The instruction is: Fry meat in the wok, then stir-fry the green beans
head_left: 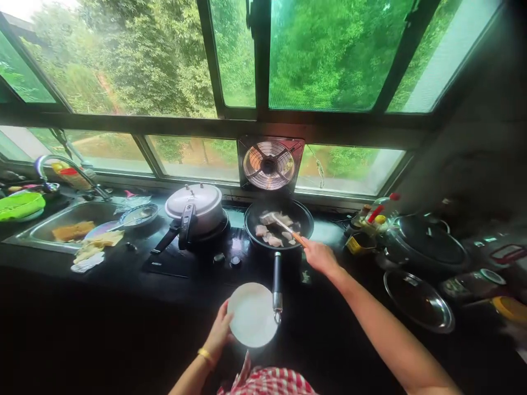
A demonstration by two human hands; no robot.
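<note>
Stirring, seemingly: the right hand grips an orange-handled spatula among pale meat pieces in the black frying pan. The left hand clasps a round white plate beside the pan's handle. Plating would need it nearer.

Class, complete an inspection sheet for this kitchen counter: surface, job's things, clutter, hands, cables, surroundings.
Surface: dark counter with stove.
Job's things: frying pan holding pale food pieces; spatula; white plate.
Clutter: pressure cooker, sink, loose pot lid, bottles.
Hands: left hand holds the white plate's edge; right hand holds the spatula in the frying pan.
Cables: nothing seen.
Surroundings: window, exhaust fan, trees outside.
</note>
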